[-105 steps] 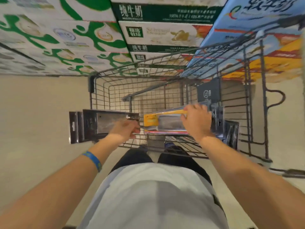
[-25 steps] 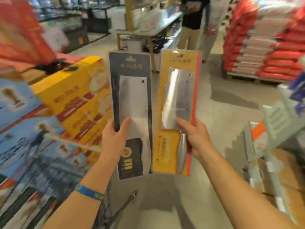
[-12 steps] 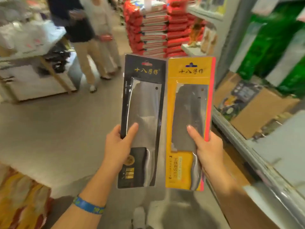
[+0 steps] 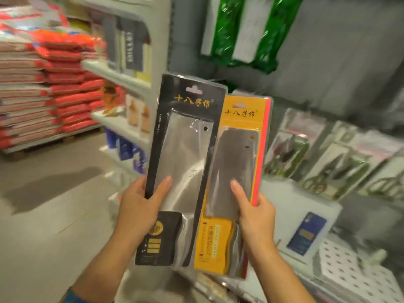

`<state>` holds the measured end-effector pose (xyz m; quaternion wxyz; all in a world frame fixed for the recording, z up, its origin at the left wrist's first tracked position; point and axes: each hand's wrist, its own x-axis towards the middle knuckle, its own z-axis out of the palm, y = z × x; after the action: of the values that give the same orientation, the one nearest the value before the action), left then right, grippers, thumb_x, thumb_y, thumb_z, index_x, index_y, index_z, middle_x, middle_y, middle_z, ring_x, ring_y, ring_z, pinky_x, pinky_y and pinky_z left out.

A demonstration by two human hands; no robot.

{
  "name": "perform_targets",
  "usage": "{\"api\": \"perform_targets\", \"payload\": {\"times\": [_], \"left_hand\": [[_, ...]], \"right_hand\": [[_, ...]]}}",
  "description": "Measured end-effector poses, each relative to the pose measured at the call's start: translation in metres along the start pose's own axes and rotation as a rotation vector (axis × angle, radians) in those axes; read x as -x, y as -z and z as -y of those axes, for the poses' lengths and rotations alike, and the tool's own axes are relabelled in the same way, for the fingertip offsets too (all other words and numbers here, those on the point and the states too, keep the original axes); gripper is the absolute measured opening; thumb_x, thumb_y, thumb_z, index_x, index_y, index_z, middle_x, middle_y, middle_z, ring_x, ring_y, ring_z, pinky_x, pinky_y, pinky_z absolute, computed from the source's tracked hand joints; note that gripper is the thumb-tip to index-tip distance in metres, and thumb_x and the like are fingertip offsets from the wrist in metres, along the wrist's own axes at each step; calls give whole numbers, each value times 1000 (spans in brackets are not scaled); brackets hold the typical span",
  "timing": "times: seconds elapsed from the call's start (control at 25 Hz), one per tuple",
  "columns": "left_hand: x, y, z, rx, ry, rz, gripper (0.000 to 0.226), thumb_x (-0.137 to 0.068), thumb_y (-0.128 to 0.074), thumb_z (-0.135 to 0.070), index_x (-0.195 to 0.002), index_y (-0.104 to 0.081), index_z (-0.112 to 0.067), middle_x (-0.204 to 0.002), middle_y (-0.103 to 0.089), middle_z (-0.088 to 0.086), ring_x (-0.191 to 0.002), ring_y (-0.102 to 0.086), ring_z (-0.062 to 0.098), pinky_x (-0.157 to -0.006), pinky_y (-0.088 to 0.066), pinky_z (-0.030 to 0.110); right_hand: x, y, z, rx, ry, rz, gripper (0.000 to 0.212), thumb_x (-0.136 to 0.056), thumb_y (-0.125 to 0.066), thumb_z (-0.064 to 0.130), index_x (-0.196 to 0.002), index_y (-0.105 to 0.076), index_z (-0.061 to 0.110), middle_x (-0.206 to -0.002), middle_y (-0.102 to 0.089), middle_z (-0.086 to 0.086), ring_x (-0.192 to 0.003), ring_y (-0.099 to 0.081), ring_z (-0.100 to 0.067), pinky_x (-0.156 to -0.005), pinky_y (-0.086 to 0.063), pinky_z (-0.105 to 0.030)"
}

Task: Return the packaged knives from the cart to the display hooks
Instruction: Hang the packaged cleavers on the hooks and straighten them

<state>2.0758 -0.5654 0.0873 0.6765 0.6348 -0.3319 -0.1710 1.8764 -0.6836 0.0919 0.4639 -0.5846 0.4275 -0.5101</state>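
Head view puts both packaged knives in the centre of my frame, held up side by side and upright. The left hand [image 4: 140, 206] grips the black knife pack [image 4: 185, 149] by its lower left edge, thumb pressed flat on the clear blister over the blade and the other fingers curled behind the card. The right hand [image 4: 255, 217] holds the yellow knife pack [image 4: 238, 162] the same way from its lower right edge, thumb on the front. The black pack sits slightly higher, and its right edge overlaps the left edge of the yellow one (the two cards are touching there). Each shows a broad cleaver blade with the handle at the bottom and a hang slot at the top. I cannot pick out any display hooks in the blur. Behind the packs, toward the right of the frame, hang packaged scissors [image 4: 328, 167], and below them lie a blue card [image 4: 306, 234] and a white perforated panel [image 4: 349, 270]. Green packages [image 4: 247, 29] hang at the upper centre. On the left a shelf unit [image 4: 122, 73] carries blurred boxed goods, and farther left stand stacked red sacks [image 4: 43, 95] above the grey floor [image 4: 54, 204]. A blue wristband [image 4: 74, 297] shows at the bottom edge on the left forearm.
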Motion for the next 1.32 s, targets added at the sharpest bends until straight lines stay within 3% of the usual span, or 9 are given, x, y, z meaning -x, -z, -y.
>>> {"api": "perform_targets", "payload": {"times": [0.12,0.32,0.52,0.64,0.8,0.88,1.08,1.2,1.32], "left_hand": [[-59,-44,-42,52,-152,130,26,-76,-66,-76,-93,-67,-57,-88,-76,-19,-79,-73,2,-70,-58,35],[-119,-116,-107,145,-332,305,17,-78,-66,-63,-93,-69,-57,-93,-74,-27,-84,-71,-4,-72,-55,26],[-148,-175,-160,208,-449,348,22,-80,-68,-64,-98,-69,-50,-94,-77,-18,-84,-74,3,-70,-60,30],[-157,-206,-182,226,-474,304,32,-82,-68,-62,-99,-72,-35,-94,-77,-15,-86,-73,5,-79,-60,41],[-169,-245,-196,258,-497,245,36,-80,-67,-62,-100,-72,-32,-94,-76,-18,-84,-72,1,-78,-60,36],[-175,-261,-198,277,-495,224,42,-77,-66,-65,-99,-73,-30,-92,-76,-19,-83,-72,0,-75,-59,31],[-203,-275,-198,236,-468,206,47,-75,-63,-68,-93,-72,-25,-86,-76,-16,-76,-72,1,-59,-56,19],[-226,-271,-200,191,-480,181,49,-76,-61,-71,-92,-72,-26,-85,-76,-16,-74,-71,1,-63,-56,25],[-251,-263,-202,179,-493,181,52,-74,-59,-75,-92,-71,-28,-84,-76,-16,-75,-71,1,-65,-55,28]], "right_hand": [[-43,25,52,52,116,-179,48,-65,-75,78,-62,-69,30,-60,-65,17,-55,-59,1,-54,-47,-13],[-97,75,113,69,274,-354,34,-70,-76,69,-73,-78,35,-68,-74,13,-63,-70,-5,-56,-50,-18],[-143,108,153,77,392,-428,84,-67,-75,77,-83,-70,-5,-79,-72,-21,-68,-68,-34,-67,-59,-43],[-166,132,174,66,444,-454,76,-67,-74,75,-75,-70,-1,-72,-72,-14,-62,-67,-23,-61,-56,-31],[-196,171,184,37,457,-479,70,-64,-74,76,-62,-65,6,-63,-67,-12,-58,-59,-20,-59,-48,-36],[-210,183,186,39,461,-457,61,-66,-77,71,-70,-74,10,-69,-74,-5,-68,-71,-21,-71,-60,-43],[-242,184,190,61,476,-367,24,-68,-75,70,-80,-77,49,-79,-79,11,-76,-75,-8,-81,-62,-47],[-260,172,194,46,460,-343,34,-66,-76,73,-84,-78,45,-80,-79,8,-78,-77,-12,-81,-62,-49],[-277,153,206,109,487,-384,63,-66,-77,77,-88,-79,18,-80,-78,-3,-78,-76,-24,-77,-62,-54]]}}
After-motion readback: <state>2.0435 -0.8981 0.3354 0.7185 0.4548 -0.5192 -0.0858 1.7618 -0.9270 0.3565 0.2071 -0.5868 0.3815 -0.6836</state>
